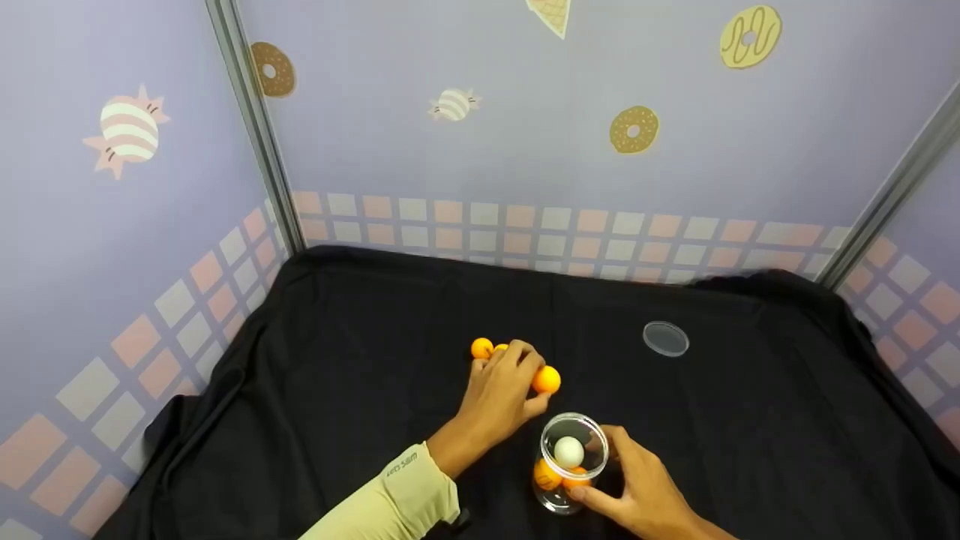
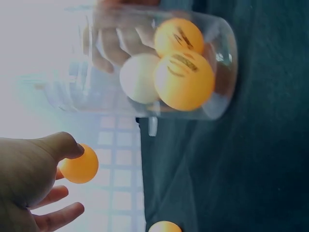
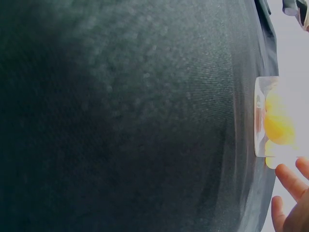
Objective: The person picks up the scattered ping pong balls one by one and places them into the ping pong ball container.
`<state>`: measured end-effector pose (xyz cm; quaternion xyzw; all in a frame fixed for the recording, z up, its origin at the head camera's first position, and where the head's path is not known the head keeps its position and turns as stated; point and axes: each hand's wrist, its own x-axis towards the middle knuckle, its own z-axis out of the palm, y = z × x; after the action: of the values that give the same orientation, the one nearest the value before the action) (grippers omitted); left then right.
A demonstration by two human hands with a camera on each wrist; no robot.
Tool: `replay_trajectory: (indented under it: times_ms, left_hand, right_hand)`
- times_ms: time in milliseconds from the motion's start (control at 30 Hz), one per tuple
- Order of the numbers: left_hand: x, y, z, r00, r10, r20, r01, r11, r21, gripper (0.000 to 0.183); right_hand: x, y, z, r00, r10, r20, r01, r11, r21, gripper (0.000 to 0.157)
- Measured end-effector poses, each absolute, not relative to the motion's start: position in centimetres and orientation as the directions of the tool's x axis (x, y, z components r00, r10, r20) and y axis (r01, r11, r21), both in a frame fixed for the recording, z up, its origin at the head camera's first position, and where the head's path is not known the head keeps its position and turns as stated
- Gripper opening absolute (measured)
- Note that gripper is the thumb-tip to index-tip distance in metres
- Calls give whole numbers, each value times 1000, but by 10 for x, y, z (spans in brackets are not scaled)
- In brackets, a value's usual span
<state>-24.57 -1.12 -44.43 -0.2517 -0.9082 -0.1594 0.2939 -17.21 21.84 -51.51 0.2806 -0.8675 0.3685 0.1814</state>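
My left hand (image 1: 496, 394) pinches an orange ping-pong ball (image 1: 547, 379) between thumb and fingers, up and to the left of the jar. The left wrist view shows this ball (image 2: 81, 164) held off the cloth, beside the jar. Around the side of a clear, open-topped plastic jar (image 1: 551, 505), my right hand (image 1: 646, 484) rests its curled grip. Inside the upright jar lie a white ball (image 1: 569, 452) and two orange balls with dark print (image 2: 185, 81). Beyond the left hand, another orange ball (image 1: 482, 348) sits on the cloth, with one more partly hidden by the fingers.
A clear round lid (image 1: 666, 339) lies on the black cloth (image 1: 375, 330) to the right of the balls. Patterned panels (image 1: 465, 157) with metal posts (image 1: 259, 135) stand at the back and sides. The cloth has raised folds along its left edge.
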Motion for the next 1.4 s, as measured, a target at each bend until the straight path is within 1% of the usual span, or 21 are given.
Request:
replay_trajectory:
  times_ms: [167,400,633,800,1000,1400]
  left_hand:
    - [-235,-8,-433,-654,387,650,593,796,123,36]
    - [-219,-4,-419,-625,430,652,643,757,118,36]
    - [-203,1,-411,-588,473,656,685,723,92,32]
    - [-192,4,-408,-566,505,651,706,705,67,34]
    - [-184,4,-408,-560,527,639,717,694,57,33]
    - [-183,1,-412,-555,529,642,723,689,58,30]
  right_hand:
    - [-172,219,-516,-779,-358,514,-619,563,-547,68]
    - [-172,220,-516,-788,-354,504,-608,578,-545,67]
    - [-172,220,-515,-779,-358,514,-619,570,-540,66]
    - [-172,219,-515,-794,-368,484,-604,570,-557,66]
    - [-172,220,-516,-801,-369,471,-594,583,-554,66]
    - [-172,219,-514,-810,-353,468,-580,597,-554,66]
